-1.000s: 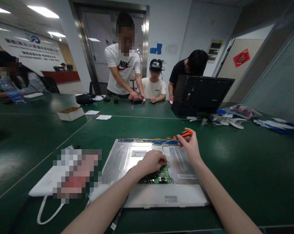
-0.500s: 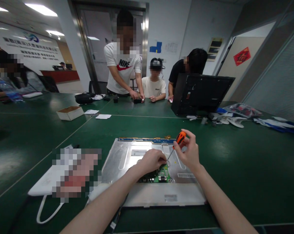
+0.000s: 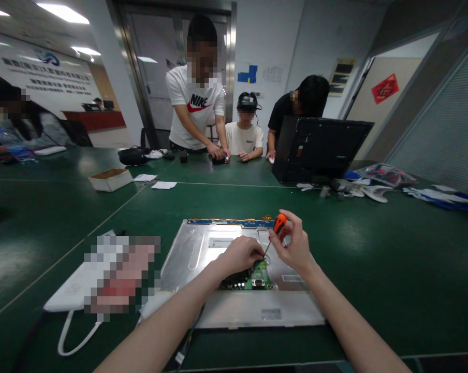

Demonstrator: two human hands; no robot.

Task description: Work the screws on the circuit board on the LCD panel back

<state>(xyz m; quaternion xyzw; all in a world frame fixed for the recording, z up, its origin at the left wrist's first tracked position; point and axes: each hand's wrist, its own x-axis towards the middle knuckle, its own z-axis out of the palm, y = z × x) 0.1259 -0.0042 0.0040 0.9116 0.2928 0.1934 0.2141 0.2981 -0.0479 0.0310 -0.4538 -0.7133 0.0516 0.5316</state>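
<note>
My right hand (image 3: 294, 243) grips a screwdriver (image 3: 279, 224) by its orange and black handle. Its thin shaft slants down to the upper corner of a green circuit board (image 3: 260, 274). Fingers bent together, my left hand (image 3: 244, 255) rests over that board, its fingertips close to the screwdriver tip; what they pinch, if anything, is hidden. The board lies on a silver metal display panel (image 3: 197, 246) flat on the table, and my left hand covers part of it. Along the panel's far edge runs a narrow blue circuit strip (image 3: 222, 223).
Left of the panel lies a white device (image 3: 71, 287) with a white cable, partly blurred out. An open cardboard box (image 3: 110, 180) stands farther off. A black monitor housing (image 3: 323, 150) stands at the back right, near loose parts and bags. Several people are around the table.
My right hand has swung the screwdriver from nearly level to steep and brought its tip down and left to the board's corner. My left hand has stayed in place.
</note>
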